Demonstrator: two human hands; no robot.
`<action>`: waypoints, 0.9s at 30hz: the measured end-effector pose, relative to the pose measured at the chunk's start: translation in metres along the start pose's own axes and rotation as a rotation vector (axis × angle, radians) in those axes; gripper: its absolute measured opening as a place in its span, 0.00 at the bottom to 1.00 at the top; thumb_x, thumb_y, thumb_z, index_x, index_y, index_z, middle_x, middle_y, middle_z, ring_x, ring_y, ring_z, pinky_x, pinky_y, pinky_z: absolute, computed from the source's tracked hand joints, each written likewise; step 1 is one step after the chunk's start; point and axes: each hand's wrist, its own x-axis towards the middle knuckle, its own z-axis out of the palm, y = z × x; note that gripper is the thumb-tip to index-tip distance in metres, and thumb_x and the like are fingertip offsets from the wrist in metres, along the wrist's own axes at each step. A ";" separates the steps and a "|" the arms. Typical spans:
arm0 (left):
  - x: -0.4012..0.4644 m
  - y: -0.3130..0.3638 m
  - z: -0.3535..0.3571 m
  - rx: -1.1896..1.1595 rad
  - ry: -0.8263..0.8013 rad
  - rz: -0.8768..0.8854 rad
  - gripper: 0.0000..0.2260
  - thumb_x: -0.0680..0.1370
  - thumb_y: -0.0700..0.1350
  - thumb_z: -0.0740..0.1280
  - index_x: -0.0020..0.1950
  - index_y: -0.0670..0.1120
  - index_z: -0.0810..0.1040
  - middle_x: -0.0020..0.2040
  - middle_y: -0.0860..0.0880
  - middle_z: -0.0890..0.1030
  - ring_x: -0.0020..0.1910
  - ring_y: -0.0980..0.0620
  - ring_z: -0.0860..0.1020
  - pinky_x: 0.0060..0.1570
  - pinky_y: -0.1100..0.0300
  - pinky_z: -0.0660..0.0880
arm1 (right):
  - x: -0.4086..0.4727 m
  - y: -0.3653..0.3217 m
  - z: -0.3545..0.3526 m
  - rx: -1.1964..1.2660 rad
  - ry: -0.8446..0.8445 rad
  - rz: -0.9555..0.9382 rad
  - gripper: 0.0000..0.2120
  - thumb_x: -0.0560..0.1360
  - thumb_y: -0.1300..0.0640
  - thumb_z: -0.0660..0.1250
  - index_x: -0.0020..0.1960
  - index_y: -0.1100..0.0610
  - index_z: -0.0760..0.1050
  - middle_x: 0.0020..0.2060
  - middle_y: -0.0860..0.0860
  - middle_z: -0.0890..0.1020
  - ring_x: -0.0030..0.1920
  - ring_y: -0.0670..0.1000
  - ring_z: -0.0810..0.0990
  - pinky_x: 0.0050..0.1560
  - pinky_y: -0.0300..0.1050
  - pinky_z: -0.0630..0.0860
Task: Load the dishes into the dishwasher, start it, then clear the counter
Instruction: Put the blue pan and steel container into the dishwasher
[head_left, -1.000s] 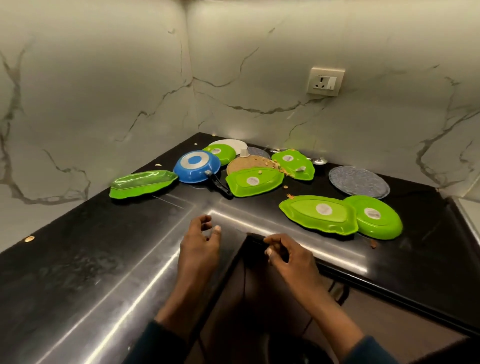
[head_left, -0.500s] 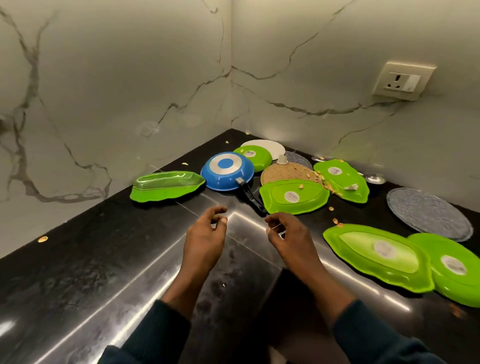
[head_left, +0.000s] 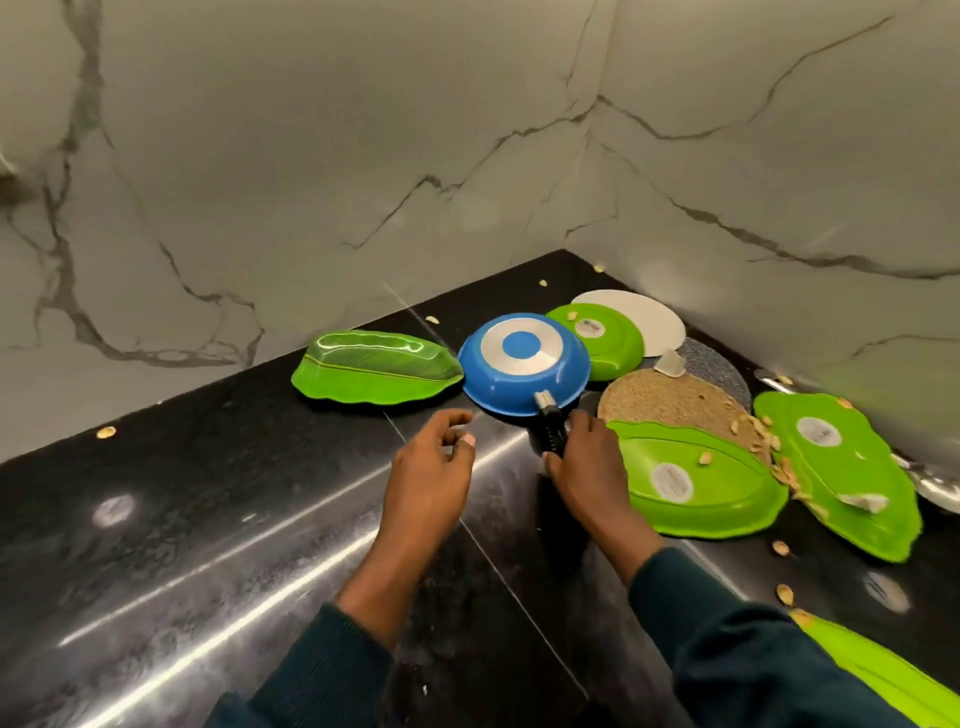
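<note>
On a glossy black stone counter (head_left: 208, 545), 2 hands reach toward an upturned blue frying pan (head_left: 522, 364) lying base-up near the corner. The right hand (head_left: 587, 462) curls its fingers around the pan's black ribbed handle (head_left: 549, 431) (the grip itself is partly hidden). The left hand (head_left: 434, 467) hovers just beside it, fingers loosely bent, holding nothing. A green leaf-shaped plastic plate (head_left: 374, 366) lies left of the pan; another, face down (head_left: 696, 480), touches the right hand's far side.
</note>
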 end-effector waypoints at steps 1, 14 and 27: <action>0.002 0.000 0.000 0.006 0.011 -0.008 0.10 0.79 0.48 0.62 0.60 0.58 0.75 0.51 0.56 0.79 0.47 0.56 0.80 0.51 0.52 0.78 | 0.007 -0.001 0.003 -0.088 -0.014 -0.007 0.19 0.72 0.54 0.70 0.59 0.60 0.69 0.55 0.61 0.78 0.56 0.63 0.73 0.52 0.54 0.71; 0.018 0.004 0.000 0.070 0.060 -0.016 0.11 0.79 0.49 0.63 0.61 0.57 0.74 0.52 0.55 0.79 0.49 0.55 0.80 0.52 0.53 0.77 | 0.029 -0.021 -0.026 0.444 -0.065 0.126 0.17 0.69 0.61 0.69 0.54 0.61 0.68 0.49 0.61 0.79 0.49 0.62 0.78 0.40 0.46 0.68; -0.042 0.011 0.006 0.088 -0.108 0.131 0.10 0.79 0.47 0.63 0.59 0.56 0.75 0.51 0.55 0.81 0.46 0.56 0.80 0.44 0.61 0.76 | -0.076 -0.010 -0.093 0.570 0.111 0.308 0.16 0.70 0.56 0.69 0.55 0.53 0.68 0.45 0.55 0.81 0.44 0.55 0.77 0.39 0.45 0.68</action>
